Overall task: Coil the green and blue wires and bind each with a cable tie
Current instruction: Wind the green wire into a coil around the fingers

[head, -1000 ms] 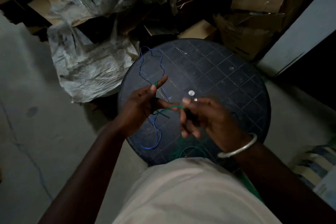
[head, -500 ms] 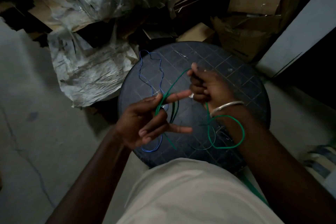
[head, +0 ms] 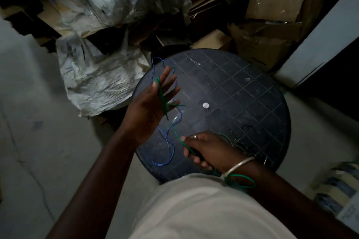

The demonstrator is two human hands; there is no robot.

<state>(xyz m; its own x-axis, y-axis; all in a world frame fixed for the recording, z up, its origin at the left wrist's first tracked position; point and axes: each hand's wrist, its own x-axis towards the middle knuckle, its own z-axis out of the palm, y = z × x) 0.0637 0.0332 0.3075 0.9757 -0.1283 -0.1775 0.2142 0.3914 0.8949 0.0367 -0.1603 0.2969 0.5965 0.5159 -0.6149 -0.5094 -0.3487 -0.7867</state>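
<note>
1. The left hand (head: 150, 101) is spread with fingers splayed, turns of green wire (head: 162, 96) wound across its palm; the right hand (head: 206, 147) pinches the same wire lower down.
2. The thin, glossy green wire runs slack between both hands and loops past the right wrist.
3. The blue wire (head: 168, 153) lies uncoiled in wavy loops on the round black table (head: 242, 103).
4. Cardboard boxes (head: 272, 25) crowd behind.
</note>
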